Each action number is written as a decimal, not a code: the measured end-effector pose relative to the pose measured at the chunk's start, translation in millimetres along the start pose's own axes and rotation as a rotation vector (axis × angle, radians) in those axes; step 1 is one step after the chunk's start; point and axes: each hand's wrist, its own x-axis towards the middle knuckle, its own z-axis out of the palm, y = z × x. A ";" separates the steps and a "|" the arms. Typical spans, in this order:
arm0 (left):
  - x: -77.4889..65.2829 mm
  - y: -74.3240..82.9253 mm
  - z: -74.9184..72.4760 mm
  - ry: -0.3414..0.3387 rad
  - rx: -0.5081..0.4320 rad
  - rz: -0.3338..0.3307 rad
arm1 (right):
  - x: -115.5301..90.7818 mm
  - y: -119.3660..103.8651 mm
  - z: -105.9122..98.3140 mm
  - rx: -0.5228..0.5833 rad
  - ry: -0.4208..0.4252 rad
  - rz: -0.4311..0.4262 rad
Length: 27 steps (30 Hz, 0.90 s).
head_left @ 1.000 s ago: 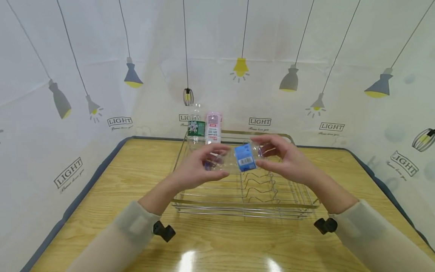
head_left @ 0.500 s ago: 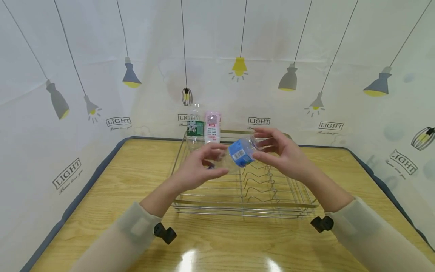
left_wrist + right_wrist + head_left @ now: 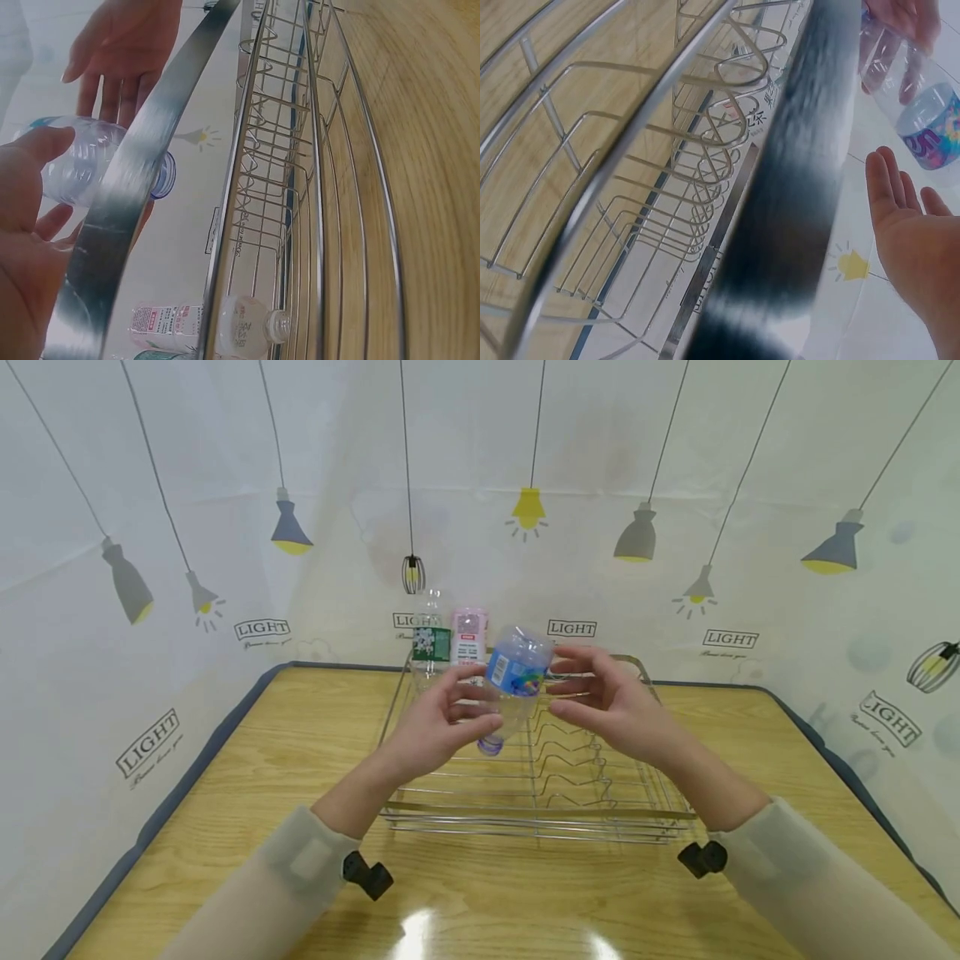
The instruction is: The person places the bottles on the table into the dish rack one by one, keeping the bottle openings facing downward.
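Tilted neck-down above the wire rack, a clear plastic bottle (image 3: 517, 675) shows a blue label and a purple neck ring. My left hand (image 3: 426, 727) holds it, thumb on the near side and fingers behind. To its right is my right hand (image 3: 626, 706), palm turned toward the bottle. In the right wrist view the fingers of my right hand (image 3: 907, 217) are nearly straight and just apart from the labelled end of the bottle (image 3: 930, 135). The left wrist view shows the open, uncapped-looking neck end of the bottle (image 3: 82, 161) partly behind the rack rim.
A metal wire dish rack (image 3: 540, 814) stands on the wooden table (image 3: 480, 902). Upright at its back left are a clear bottle with a green label (image 3: 432, 644) and a pinkish bottle (image 3: 470, 633). A lamp-patterned cloth (image 3: 480, 527) hangs behind.
The bottle has swung from lying sideways between both hands to neck-down, its base rising. My right fingers have come off it and moved slightly left; my left hand stays nearly in place.
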 end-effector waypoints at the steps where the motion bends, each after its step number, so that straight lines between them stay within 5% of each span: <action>1: 0.4 -0.7 0.4 -0.001 -0.013 -0.002 | 0.3 0.0 1.6 0.010 -0.003 0.002; 14: 1.5 -3.6 9.9 -0.065 -0.030 -0.020 | 5.9 0.4 20.7 0.074 0.022 0.065; 27: 0.2 0.0 14.5 -0.035 -0.035 -0.053 | 7.7 -3.4 29.1 0.081 0.023 0.071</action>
